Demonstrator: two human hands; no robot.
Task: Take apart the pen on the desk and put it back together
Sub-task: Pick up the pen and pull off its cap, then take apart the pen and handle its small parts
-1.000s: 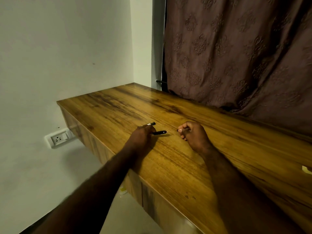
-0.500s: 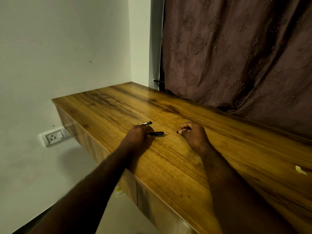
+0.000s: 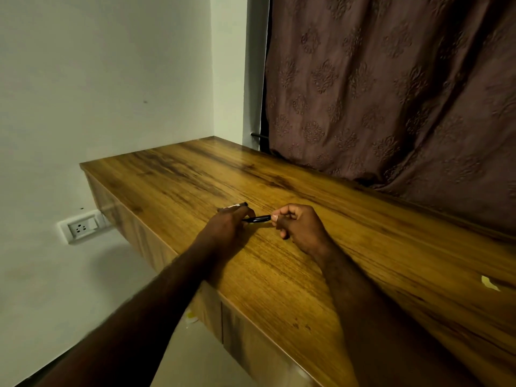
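Note:
The black pen barrel [image 3: 257, 218] is held level just above the wooden desk [image 3: 377, 247], between both hands. My left hand [image 3: 227, 224] grips its left end, knuckles up. My right hand [image 3: 300, 226] is closed, thumb and forefinger pinching the barrel's right end; anything small inside those fingers is hidden. A second pen piece [image 3: 234, 206], dark with a pale band, lies on the desk just behind my left hand, apart from the barrel.
The desk's front edge runs diagonally under my left forearm, with floor below. A brown patterned curtain [image 3: 391, 93] hangs along the desk's back. A wall socket [image 3: 81, 227] sits left of the desk. A pale scrap [image 3: 489, 283] lies at the far right.
My right hand has moved left, closing the gap, and its fingertips now meet the barrel's right end. My left hand has kept its hold on the barrel.

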